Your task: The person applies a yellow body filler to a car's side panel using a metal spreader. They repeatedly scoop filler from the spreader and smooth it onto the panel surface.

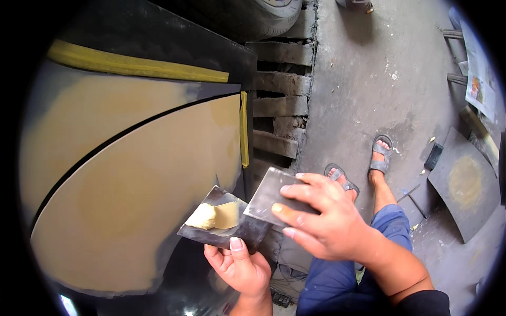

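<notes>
My left hand [241,268] grips a dark flat putty plate [250,229] from below, its thumb on the near edge. A lump of cream-yellow body filler [202,216] sits on that plate, with a smooth smear beside it. In my right hand [337,218] is a dark, square-edged putty spreader [266,190], fingers laid across its top face. The spreader is just right of the plate; whether the two touch I cannot tell. To the left stands a vehicle panel [121,179] coated in beige filler, crossed by a black curved gap.
Yellow masking tape [142,67] borders the panel. A tyre [263,18] and slatted floor grate [279,108] lie beyond. At right a loose dark panel [464,210] bears a beige patch, near a black block [434,156] and newspaper [482,95]. My sandalled feet [380,158] stand on concrete.
</notes>
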Motion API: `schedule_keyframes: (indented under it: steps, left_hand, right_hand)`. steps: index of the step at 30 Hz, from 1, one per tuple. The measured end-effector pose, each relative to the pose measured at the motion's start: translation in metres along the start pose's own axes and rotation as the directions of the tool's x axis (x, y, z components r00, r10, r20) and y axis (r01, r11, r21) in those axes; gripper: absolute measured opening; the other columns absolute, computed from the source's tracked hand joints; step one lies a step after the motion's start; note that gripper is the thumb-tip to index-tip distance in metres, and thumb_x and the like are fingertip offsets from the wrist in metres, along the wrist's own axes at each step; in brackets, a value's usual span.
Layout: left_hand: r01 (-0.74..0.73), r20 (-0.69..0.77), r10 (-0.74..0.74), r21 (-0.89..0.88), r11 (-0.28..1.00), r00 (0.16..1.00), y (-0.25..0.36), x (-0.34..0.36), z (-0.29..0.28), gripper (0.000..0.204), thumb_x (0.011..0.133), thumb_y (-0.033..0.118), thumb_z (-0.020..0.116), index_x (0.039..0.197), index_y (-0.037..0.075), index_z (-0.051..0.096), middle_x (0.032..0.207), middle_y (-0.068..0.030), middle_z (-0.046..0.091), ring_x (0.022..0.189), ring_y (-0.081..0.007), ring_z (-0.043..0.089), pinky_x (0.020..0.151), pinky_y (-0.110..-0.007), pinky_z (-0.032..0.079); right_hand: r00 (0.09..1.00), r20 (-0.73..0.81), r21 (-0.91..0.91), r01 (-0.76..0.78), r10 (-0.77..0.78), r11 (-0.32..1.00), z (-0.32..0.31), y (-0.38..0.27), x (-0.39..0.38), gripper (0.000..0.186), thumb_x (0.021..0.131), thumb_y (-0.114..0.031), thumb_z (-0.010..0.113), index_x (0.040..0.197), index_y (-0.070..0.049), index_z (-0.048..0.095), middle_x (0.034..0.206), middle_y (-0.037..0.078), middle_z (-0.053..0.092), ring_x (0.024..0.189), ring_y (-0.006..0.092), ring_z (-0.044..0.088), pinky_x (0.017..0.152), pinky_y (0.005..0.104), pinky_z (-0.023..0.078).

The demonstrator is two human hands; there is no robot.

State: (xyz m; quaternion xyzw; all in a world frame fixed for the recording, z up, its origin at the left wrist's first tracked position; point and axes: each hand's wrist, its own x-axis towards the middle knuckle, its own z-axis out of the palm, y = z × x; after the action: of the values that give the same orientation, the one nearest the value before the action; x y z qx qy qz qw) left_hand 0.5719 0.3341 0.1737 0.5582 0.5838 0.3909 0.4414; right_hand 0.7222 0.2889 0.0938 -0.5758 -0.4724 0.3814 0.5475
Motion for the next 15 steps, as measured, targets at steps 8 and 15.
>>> schedule_keyframes:
  steps: [8, 15]
  left_hand:
    - [-0.341, 0.085, 0.333, 0.110, 0.934, 0.939, 0.023, 0.010, 0.001, 0.036, 0.093, 0.001, 0.050, 0.128, 0.000, 0.042, 0.128, -0.0125, 0.053, 0.116, -0.0201, 0.051, 0.104, -0.036, 0.037]
    - [0.024, 0.118, -0.008, -0.139, 0.990, 0.993, 0.009, 0.010, -0.010, 0.040, 0.086, -0.003, 0.046, 0.125, 0.000, 0.044, 0.128, -0.0140, 0.052, 0.118, -0.0250, 0.050, 0.106, -0.041, 0.036]
  right_hand:
    - [0.976, 0.169, 0.170, -0.167, 0.138, 0.971, -0.029, 0.029, -0.010, 0.036, 0.082, -0.016, 0.063, 0.116, -0.006, 0.060, 0.118, 0.013, 0.055, 0.111, 0.0326, 0.052, 0.092, 0.0401, 0.043]
    - [0.886, 0.392, 0.408, -0.409, 0.248, 0.816, -0.059, 0.064, 0.035, 0.042, 0.093, -0.018, 0.048, 0.132, -0.002, 0.048, 0.128, 0.014, 0.049, 0.120, 0.0262, 0.047, 0.102, 0.0346, 0.036]
